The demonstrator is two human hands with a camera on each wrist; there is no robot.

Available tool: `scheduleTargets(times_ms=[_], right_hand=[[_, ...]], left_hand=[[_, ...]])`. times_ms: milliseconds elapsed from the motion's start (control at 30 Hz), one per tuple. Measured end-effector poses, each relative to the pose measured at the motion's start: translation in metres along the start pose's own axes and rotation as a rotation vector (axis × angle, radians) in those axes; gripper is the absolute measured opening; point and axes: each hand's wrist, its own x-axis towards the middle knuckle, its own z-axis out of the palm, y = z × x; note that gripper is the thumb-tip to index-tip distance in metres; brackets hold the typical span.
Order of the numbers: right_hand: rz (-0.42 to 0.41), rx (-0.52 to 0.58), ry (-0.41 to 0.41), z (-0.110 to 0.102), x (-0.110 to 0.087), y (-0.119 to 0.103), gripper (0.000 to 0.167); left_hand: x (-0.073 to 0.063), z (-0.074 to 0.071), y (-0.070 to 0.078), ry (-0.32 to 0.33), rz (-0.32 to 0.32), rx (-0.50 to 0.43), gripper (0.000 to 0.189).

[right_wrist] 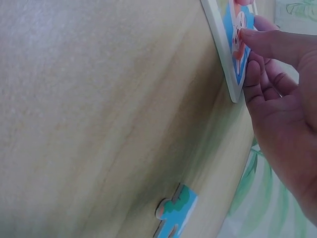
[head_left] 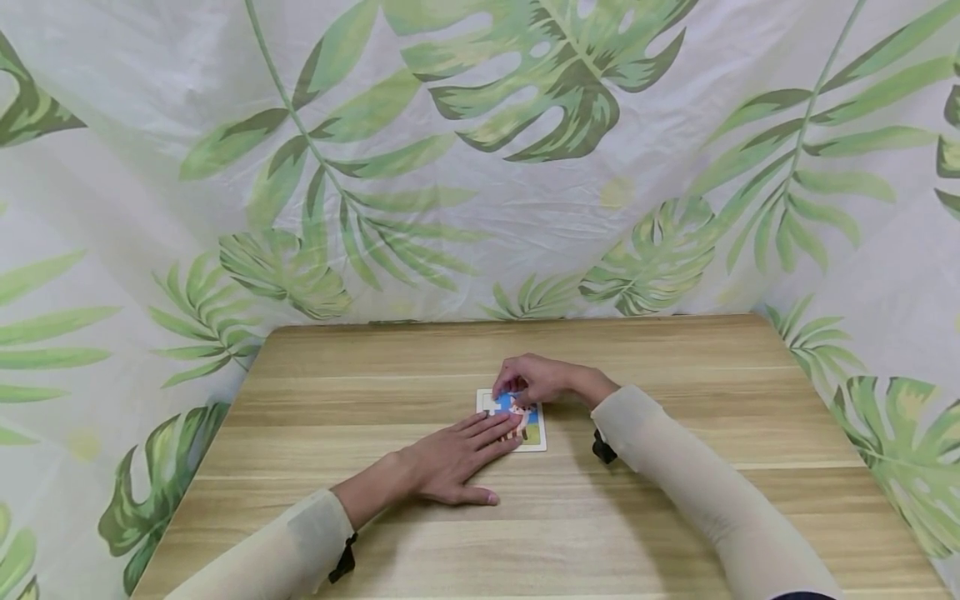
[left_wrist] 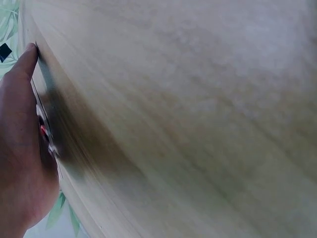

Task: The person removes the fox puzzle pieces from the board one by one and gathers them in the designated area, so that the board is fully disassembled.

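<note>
A small jigsaw puzzle [head_left: 533, 437] in a white frame lies on the wooden table, showing an animal on blue and green. Across its lower left part lies my left hand [head_left: 457, 458], fingers straight and thumb spread, covering some of the picture. My right hand [head_left: 542, 379] reaches over the upper edge with curled fingers. In the right wrist view its thumb and a finger pinch a puzzle piece [right_wrist: 241, 22] with an orange and white animal face, at the puzzle's surface. A pale patch [head_left: 489, 402] shows at the puzzle's upper left.
A loose blue and green puzzle piece [right_wrist: 178, 210] lies on the table near my right wrist. The wooden table [head_left: 360, 375] ends at a leaf-print cloth [head_left: 525, 208] behind it. Each sleeve has a dark wrist device [head_left: 603, 447] beneath it.
</note>
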Motion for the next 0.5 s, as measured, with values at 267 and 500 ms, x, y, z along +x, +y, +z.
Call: scheduleTargets(times_ms=[267,500], right_hand=[[-0.018,0.019,0.019,0.001,-0.0027,-0.0017,0.035],[-0.009,0.051,0.053,0.0045,-0.0046,-0.0001,0.035]], left_hand=[[0.0003,-0.0024,0.0,-0.017,-0.009,-0.034,0.091],[0.0002,-0.0039,0.0009,-0.025,-0.016,-0.041,0.091]])
